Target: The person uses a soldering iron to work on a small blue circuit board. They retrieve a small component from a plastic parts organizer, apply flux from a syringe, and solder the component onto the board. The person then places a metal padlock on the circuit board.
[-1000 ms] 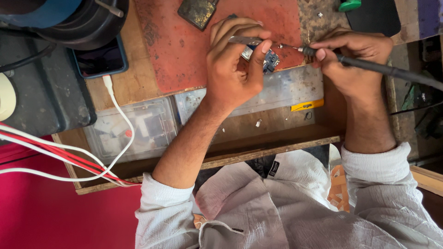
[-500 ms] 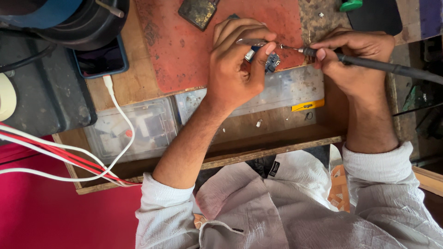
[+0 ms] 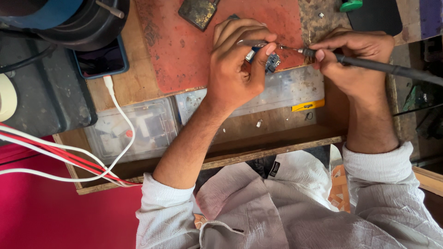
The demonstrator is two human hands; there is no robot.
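**Inspector:** Pinched shut, the left hand (image 3: pixel 233 74) holds a thin metal tool, likely tweezers (image 3: pixel 258 43), between thumb and forefinger. The right hand (image 3: pixel 353 57) is closed pen-fashion around a dark soldering iron (image 3: pixel 383 67), near its front end.

**Assessor:** And the workpiece?

**Inspector:** A small circuit board (image 3: pixel 272 62) lies on the red mat (image 3: pixel 184 50), just under the left fingertips. Both tool tips meet above it.

**Assessor:** Handling?

**Inspector:** Judged light, stiff and fragile; it is best taken by its edges. The iron is rigid, and only its dark handle looks safe to hold.

**Assessor:** Working outward from the person?

**Inspector:** Nearest are the pale sleeves, then the wooden bench edge, clear plastic boxes (image 3: pixel 134 131) and a white cable (image 3: pixel 121 115). Farther off are a phone (image 3: pixel 99 57) and a tarnished metal piece (image 3: pixel 198 11).

**Assessor:** Limitations?

**Inspector:** The left hand covers most of the board. Whether the tweezers hold anything cannot be told. The iron's cord runs out of frame.
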